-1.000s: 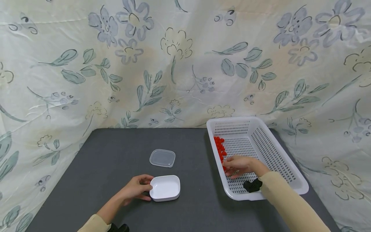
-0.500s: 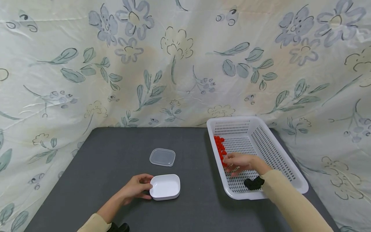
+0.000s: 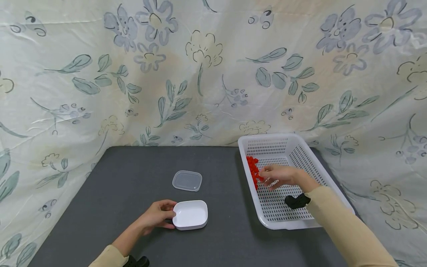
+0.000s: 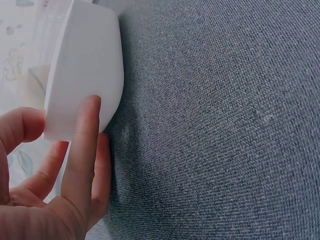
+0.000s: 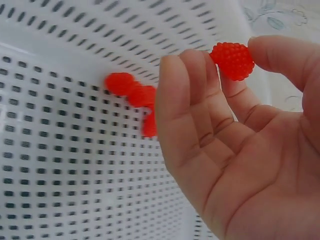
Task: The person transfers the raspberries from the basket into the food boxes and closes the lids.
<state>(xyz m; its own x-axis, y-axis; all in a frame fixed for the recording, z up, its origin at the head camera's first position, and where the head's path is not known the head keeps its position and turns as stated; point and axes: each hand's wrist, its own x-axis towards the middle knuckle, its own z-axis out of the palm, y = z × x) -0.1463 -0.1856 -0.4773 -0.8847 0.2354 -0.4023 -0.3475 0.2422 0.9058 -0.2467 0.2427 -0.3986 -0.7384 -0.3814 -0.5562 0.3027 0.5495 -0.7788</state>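
My right hand (image 3: 279,175) is over the left part of a white perforated basket (image 3: 300,224). In the right wrist view, its thumb and a fingertip pinch a bumpy red raspberry (image 5: 233,61) above the basket floor. More raspberries (image 3: 251,163) lie in a row along the basket's left wall; in the right wrist view, several raspberries (image 5: 120,83) show beyond the fingers, some hidden behind them. My left hand (image 3: 156,216) holds the left end of a small white rectangular container (image 3: 190,215), thumb at its rim and fingers against its side. The container's inside shows no contents.
A translucent lid (image 3: 187,181) lies flat on the dark grey table (image 3: 140,178), just behind the white container. Behind the table hangs a flowered curtain (image 3: 207,111). Black straps (image 3: 297,201) circle the wrists.
The right hand has moved away from me along the row of raspberries and risen slightly, with a raspberry between its fingertips. The left hand and the container stay where they were.
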